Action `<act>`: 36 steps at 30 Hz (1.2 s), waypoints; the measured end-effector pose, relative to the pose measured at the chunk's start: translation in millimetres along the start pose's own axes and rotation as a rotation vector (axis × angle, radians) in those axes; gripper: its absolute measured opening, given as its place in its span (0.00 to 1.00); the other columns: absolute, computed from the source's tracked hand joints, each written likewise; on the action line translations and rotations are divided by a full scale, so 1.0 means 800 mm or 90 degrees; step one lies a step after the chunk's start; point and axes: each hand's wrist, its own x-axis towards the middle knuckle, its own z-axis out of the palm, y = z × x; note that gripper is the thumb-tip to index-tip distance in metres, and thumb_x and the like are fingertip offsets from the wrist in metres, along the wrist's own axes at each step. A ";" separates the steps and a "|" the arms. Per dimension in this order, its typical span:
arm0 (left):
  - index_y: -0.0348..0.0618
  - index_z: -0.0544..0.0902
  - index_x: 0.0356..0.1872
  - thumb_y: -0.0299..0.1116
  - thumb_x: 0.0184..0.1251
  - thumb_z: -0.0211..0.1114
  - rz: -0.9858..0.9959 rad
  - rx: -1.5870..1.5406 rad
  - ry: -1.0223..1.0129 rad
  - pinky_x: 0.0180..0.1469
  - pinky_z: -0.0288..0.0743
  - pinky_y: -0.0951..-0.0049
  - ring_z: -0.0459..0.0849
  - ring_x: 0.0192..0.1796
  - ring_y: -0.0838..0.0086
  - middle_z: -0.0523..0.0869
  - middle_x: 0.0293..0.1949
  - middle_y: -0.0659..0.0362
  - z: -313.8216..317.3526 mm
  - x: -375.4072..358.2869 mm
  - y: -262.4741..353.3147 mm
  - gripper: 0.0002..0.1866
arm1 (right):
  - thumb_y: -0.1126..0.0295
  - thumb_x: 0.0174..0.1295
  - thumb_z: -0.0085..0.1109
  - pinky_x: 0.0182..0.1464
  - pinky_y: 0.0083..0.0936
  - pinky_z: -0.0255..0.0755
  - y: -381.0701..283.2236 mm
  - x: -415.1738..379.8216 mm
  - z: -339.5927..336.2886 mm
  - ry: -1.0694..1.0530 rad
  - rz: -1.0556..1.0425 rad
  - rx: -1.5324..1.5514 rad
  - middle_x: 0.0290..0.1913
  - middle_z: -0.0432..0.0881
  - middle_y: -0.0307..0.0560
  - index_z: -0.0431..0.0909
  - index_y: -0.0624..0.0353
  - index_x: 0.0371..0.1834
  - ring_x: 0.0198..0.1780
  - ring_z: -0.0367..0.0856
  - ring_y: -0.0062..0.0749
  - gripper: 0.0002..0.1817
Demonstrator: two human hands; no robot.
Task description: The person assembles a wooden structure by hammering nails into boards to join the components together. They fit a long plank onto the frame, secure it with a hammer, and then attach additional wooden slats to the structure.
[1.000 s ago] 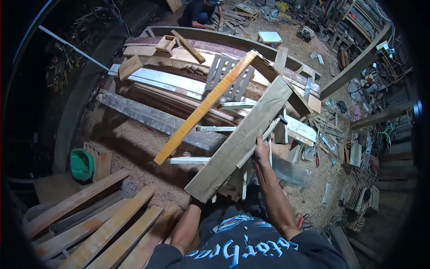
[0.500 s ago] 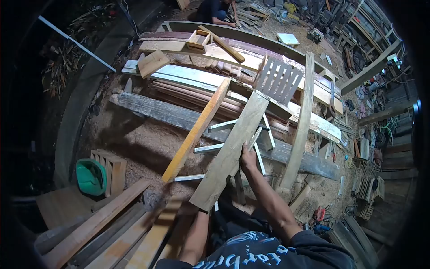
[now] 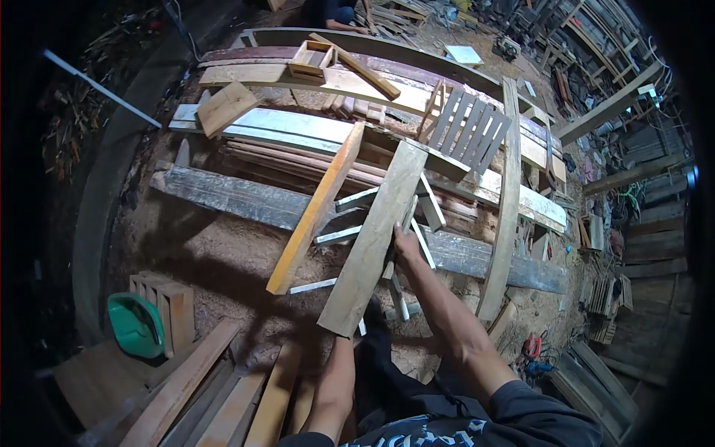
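A weathered wooden plank (image 3: 376, 238) slants across the middle, its near end close to my body. White-painted slats (image 3: 339, 235) stick out from beneath both sides of it; whether they are joined to the plank is hidden. My right hand (image 3: 406, 244) closes on the plank's right edge, beside a narrow wooden strip. Under the near end reaches my left hand (image 3: 342, 347); only its wrist side shows and the fingers are covered by the plank. Left of the plank, a yellowish wooden beam (image 3: 316, 212) leans on the stacked boards.
Long boards (image 3: 246, 195) lie crosswise ahead, with a slatted grey panel (image 3: 469, 132) and a small wooden box (image 3: 311, 61) on top. A curved timber (image 3: 503, 216) stands right. At lower left are a green plastic basin (image 3: 136, 325) and more lumber (image 3: 182, 384). Another person (image 3: 331, 15) works at the back.
The view has shifted, so most surroundings appear farther left. The plank's near end looks slightly higher in view, and both hands stay at about the same places on it.
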 end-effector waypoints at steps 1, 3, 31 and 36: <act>0.41 0.67 0.67 0.57 0.71 0.46 -0.003 -0.004 0.002 0.68 0.61 0.56 0.68 0.67 0.57 0.70 0.66 0.51 -0.003 0.006 -0.002 0.34 | 0.52 0.70 0.52 0.33 0.34 0.75 0.006 0.010 -0.001 -0.003 -0.010 -0.048 0.33 0.83 0.49 0.78 0.70 0.47 0.32 0.82 0.34 0.26; 0.41 0.67 0.67 0.58 0.71 0.46 -0.006 -0.018 0.005 0.68 0.61 0.56 0.67 0.67 0.57 0.70 0.66 0.51 -0.010 0.014 -0.009 0.34 | 0.51 0.69 0.52 0.40 0.33 0.76 0.040 0.032 -0.009 0.010 -0.094 -0.124 0.38 0.85 0.53 0.78 0.72 0.49 0.38 0.83 0.35 0.27; 0.49 0.69 0.65 0.66 0.63 0.56 0.032 0.016 0.497 0.56 0.66 0.49 0.72 0.62 0.64 0.73 0.63 0.56 0.045 -0.081 0.060 0.38 | 0.57 0.69 0.54 0.26 0.26 0.73 0.148 -0.185 -0.158 -0.010 -0.084 -0.120 0.23 0.79 0.42 0.75 0.62 0.35 0.25 0.79 0.26 0.17; 0.48 0.69 0.65 0.65 0.65 0.53 -0.004 -0.009 0.527 0.59 0.64 0.50 0.71 0.63 0.66 0.73 0.63 0.58 0.100 -0.097 0.057 0.36 | 0.57 0.70 0.53 0.30 0.30 0.72 0.122 -0.235 -0.180 0.007 -0.081 -0.120 0.22 0.79 0.47 0.75 0.63 0.35 0.26 0.80 0.31 0.17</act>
